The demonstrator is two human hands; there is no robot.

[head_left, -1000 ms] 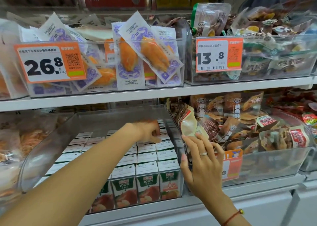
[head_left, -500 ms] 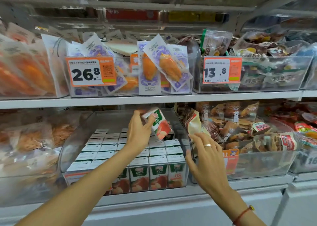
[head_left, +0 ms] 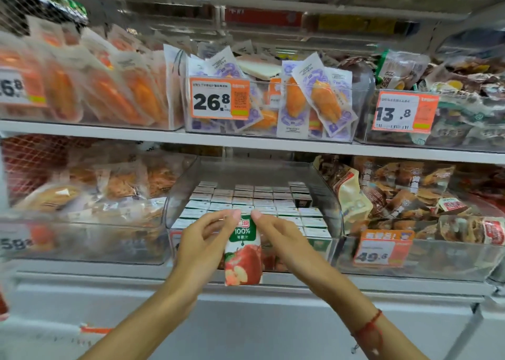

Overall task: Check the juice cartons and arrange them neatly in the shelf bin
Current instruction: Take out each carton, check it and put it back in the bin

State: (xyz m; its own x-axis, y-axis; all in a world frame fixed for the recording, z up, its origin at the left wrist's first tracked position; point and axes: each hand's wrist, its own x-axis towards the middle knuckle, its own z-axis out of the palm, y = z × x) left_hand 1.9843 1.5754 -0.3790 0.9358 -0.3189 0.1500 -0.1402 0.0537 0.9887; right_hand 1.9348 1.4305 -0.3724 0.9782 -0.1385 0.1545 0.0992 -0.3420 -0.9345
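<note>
Red-and-green juice carton (head_left: 242, 250) (just one) pinched by left hand (head_left: 202, 246) and right hand (head_left: 281, 241).

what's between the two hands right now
In the head view, a small apple juice carton with a green band and red apple picture sits between the left hand and right hand, both pinching its top.
</note>
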